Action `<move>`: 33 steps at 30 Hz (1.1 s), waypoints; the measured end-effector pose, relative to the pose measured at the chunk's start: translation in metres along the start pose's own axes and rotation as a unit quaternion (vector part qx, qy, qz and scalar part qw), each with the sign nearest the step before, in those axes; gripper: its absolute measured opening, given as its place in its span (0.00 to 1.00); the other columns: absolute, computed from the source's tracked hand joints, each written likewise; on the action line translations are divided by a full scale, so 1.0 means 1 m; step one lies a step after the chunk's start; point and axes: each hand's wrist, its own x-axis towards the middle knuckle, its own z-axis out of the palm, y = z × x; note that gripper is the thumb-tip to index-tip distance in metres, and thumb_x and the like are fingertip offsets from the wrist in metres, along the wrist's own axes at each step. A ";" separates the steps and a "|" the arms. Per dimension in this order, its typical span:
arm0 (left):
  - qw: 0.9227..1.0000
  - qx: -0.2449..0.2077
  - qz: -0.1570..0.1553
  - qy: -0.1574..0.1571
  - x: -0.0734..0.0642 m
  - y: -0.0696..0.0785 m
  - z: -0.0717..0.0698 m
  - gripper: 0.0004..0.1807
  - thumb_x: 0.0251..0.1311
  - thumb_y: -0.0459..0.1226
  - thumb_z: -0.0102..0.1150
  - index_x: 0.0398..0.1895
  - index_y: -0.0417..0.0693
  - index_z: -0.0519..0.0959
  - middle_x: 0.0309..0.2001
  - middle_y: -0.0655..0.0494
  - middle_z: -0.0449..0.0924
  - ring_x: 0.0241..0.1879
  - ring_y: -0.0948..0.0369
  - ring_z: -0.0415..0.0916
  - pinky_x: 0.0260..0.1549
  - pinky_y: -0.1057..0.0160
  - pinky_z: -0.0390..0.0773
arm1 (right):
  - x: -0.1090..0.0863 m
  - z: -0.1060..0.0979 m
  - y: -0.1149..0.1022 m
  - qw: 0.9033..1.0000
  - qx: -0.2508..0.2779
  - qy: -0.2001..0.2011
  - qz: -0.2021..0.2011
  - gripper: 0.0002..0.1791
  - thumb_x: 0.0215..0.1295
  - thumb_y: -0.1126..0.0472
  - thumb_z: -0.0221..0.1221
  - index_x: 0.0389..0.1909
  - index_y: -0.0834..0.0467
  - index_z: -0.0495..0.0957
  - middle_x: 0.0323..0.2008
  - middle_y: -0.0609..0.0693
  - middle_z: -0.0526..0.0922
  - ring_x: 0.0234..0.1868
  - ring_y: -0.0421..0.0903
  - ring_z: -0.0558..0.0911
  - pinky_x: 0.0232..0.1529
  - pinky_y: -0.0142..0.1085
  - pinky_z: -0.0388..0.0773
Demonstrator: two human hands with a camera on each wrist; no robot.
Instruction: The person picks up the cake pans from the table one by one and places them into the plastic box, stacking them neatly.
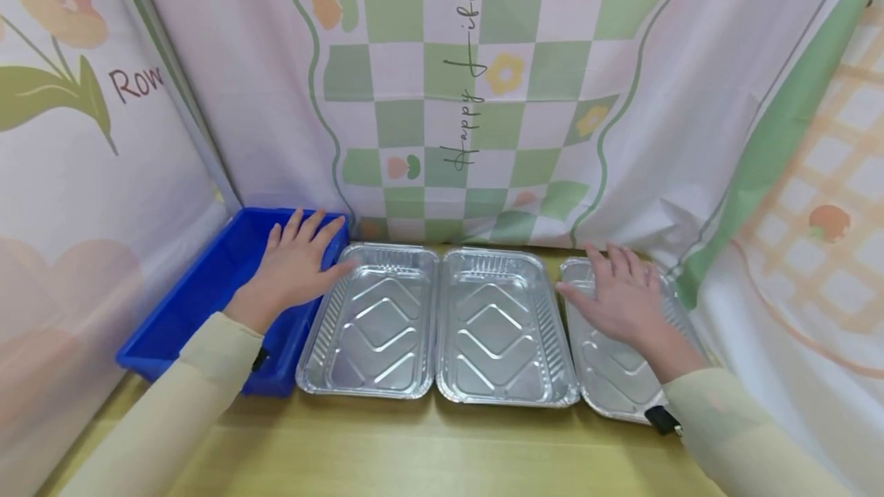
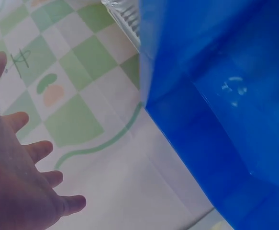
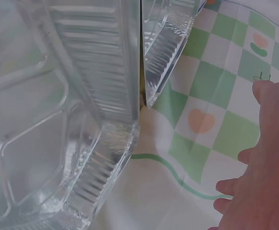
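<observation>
My left hand (image 1: 293,263), fingers spread, is over the right side of a blue plastic bin (image 1: 200,290), its thumb reaching across the edge of the left foil tray (image 1: 376,328). Over the right foil tray (image 1: 615,366) is my right hand (image 1: 621,297), fingers extended and thumb pointing left. Neither hand holds anything. Between them lies the middle foil tray (image 1: 504,336), side by side with the left one. The left wrist view has the left hand (image 2: 19,167) beside the bin's wall (image 2: 177,110); in the right wrist view the right hand (image 3: 259,172) is beside a tray's ribbed corner (image 3: 110,148).
Everything stands on a light wooden table (image 1: 387,443), whose front strip shows bare wood. Behind it hangs a green-and-white checked cloth (image 1: 456,98). More printed cloth closes in the left (image 1: 69,175) and right (image 1: 815,213) sides.
</observation>
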 end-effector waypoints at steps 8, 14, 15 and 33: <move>1.000 -0.006 -0.027 -0.007 -0.013 -0.022 -0.010 0.49 0.62 0.73 0.35 0.79 0.57 0.46 0.77 0.41 0.40 0.74 0.37 0.27 0.64 0.29 0.32 | -0.008 0.000 0.016 1.000 -0.005 -0.009 0.004 0.53 0.67 0.25 0.40 0.78 0.57 0.38 0.73 0.75 0.39 0.70 0.76 0.40 0.62 0.71 0.28; 0.999 -0.016 -0.044 -0.005 -0.025 -0.039 -0.020 0.50 0.62 0.72 0.35 0.80 0.54 0.45 0.77 0.38 0.39 0.73 0.35 0.27 0.63 0.29 0.31 | -0.017 -0.001 0.031 1.000 0.001 -0.012 0.012 0.52 0.68 0.28 0.42 0.78 0.58 0.36 0.72 0.76 0.39 0.70 0.76 0.40 0.60 0.74 0.32; 0.999 -0.019 -0.047 -0.007 -0.027 -0.041 -0.021 0.50 0.62 0.72 0.35 0.80 0.54 0.45 0.77 0.38 0.39 0.73 0.35 0.26 0.63 0.29 0.31 | -0.019 -0.001 0.034 1.000 0.002 -0.015 0.015 0.52 0.69 0.28 0.42 0.78 0.58 0.36 0.72 0.76 0.39 0.69 0.77 0.40 0.60 0.74 0.32; 0.997 -0.030 -0.070 0.013 -0.056 -0.078 -0.013 0.50 0.63 0.70 0.41 0.78 0.48 0.49 0.75 0.32 0.42 0.70 0.28 0.33 0.60 0.25 0.41 | -0.041 0.004 0.069 1.000 0.020 -0.012 0.018 0.48 0.71 0.34 0.46 0.78 0.59 0.41 0.69 0.78 0.46 0.65 0.81 0.46 0.53 0.78 0.43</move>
